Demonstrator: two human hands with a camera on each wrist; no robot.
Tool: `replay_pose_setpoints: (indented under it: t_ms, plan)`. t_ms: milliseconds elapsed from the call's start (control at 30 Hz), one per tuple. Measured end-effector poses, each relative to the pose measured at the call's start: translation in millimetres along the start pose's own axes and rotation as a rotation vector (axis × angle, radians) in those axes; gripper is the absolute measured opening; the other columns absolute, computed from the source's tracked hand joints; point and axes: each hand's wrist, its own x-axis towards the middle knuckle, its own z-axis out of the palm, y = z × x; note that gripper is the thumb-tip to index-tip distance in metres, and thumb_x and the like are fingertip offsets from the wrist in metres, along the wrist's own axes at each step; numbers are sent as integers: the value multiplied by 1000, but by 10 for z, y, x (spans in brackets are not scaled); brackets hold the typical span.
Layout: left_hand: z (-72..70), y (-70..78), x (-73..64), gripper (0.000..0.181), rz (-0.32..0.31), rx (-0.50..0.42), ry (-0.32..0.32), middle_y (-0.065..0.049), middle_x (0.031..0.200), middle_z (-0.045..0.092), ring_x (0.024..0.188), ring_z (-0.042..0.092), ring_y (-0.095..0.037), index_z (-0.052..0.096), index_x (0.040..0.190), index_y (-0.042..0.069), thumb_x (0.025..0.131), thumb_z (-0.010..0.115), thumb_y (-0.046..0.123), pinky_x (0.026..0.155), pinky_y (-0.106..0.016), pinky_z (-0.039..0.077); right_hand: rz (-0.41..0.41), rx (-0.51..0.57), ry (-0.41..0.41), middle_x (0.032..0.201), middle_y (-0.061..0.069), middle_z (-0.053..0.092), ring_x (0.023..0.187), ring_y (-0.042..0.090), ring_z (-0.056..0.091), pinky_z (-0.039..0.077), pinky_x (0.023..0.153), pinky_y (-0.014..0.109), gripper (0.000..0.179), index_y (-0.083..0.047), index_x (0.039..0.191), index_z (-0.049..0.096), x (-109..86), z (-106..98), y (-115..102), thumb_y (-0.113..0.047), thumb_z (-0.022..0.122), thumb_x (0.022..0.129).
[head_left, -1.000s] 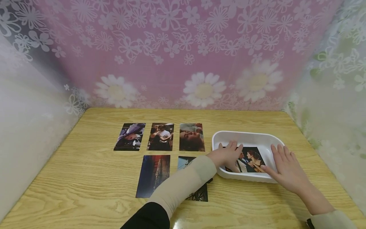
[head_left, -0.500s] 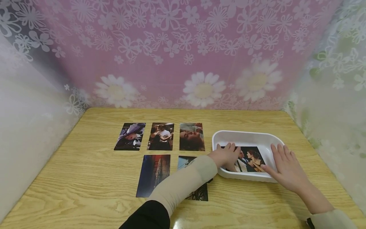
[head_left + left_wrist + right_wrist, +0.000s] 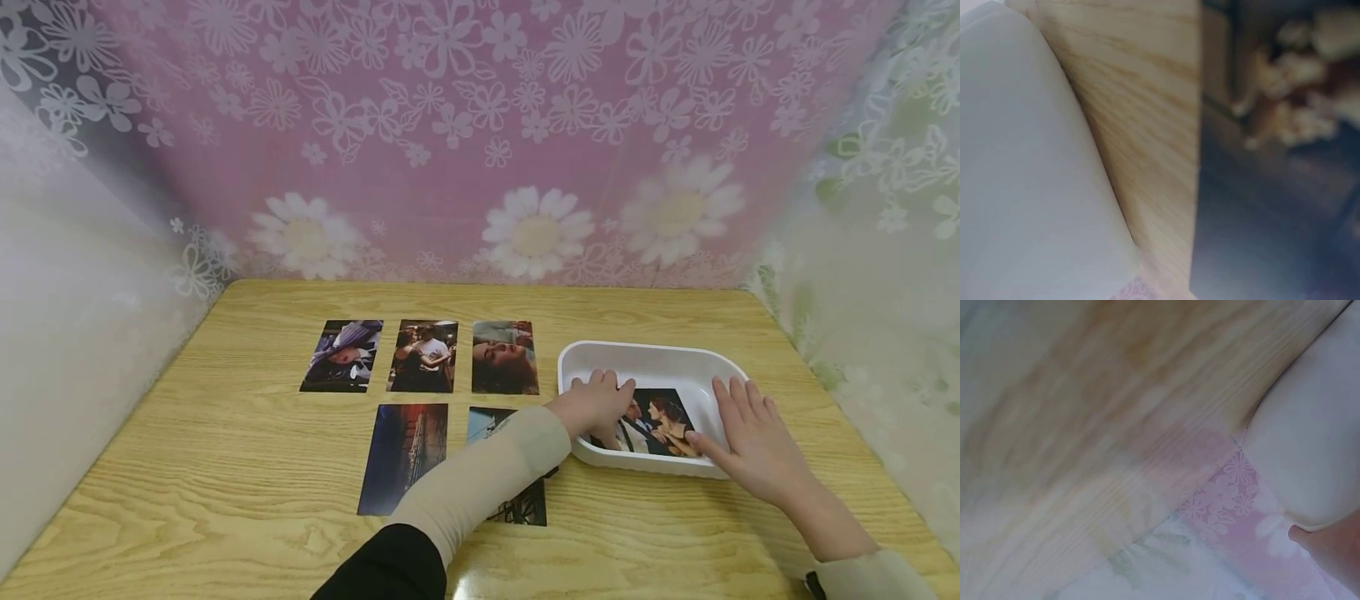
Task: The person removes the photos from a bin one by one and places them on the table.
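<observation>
In the head view, a white tray (image 3: 652, 347) stands at the right of the table. Inside lies a photo of a couple (image 3: 660, 429), its left part covered by my left hand (image 3: 592, 408). That hand reaches over the tray's left rim, fingers extended on the photo. My right hand (image 3: 761, 446) rests over the tray's right rim with straight, spread fingers; its thumb lies near the photo's right corner. A right-hand finger (image 3: 1329, 547) shows beside the tray wall (image 3: 1316, 444) in the right wrist view. The left hand itself is out of the left wrist view.
Left of the tray, photos lie in two rows: a purple-hat photo (image 3: 342, 357), a dancing photo (image 3: 422, 357) and a face photo (image 3: 504, 358) behind; a ship photo (image 3: 401, 458) and a half-hidden photo (image 3: 525, 504) under my left sleeve in front. Flowered curtains (image 3: 450, 167) surround the table.
The photo in the tray has shifted slightly toward me, and the left fingers have moved a little over it. The right hand stays at the tray's rim.
</observation>
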Motion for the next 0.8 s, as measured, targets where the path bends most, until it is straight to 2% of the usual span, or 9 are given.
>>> replay_pose_setpoints:
  t_ms: [167,300,533,633,800]
  plan:
    - [-13,-6,-4,100,3,-23,-2,-1,130,29,111,26,-13,14,142,27,64,71,53,84,-34,32,-7,0,10,133,39,13,127,44,-5,-7,100,51,82,9,138,9,2,4,7,-42,50,87]
    - [-29,-16,-20,98,20,-52,13,-2,124,32,104,28,-14,19,140,26,62,72,53,79,-33,31,-7,6,2,134,39,12,127,44,-4,-9,100,49,83,8,138,9,2,14,10,-41,52,87]
    - [-29,-19,-14,91,25,-96,82,1,116,37,97,35,-14,31,134,24,59,67,61,73,-31,34,-8,10,-2,134,39,12,127,44,-6,-8,100,50,83,8,138,9,2,10,4,-41,51,87]
    - [-28,-27,14,85,36,-139,124,2,114,37,95,40,-13,33,132,23,62,67,57,72,-28,38,-2,9,-3,134,39,13,126,46,-3,-8,99,51,83,8,138,9,5,12,4,-41,51,87]
    - [-27,-55,55,79,79,-230,179,0,116,38,91,44,-8,30,137,21,72,65,48,69,-21,40,6,7,1,133,39,14,126,47,-2,-7,99,51,83,9,138,10,7,12,2,-42,51,86]
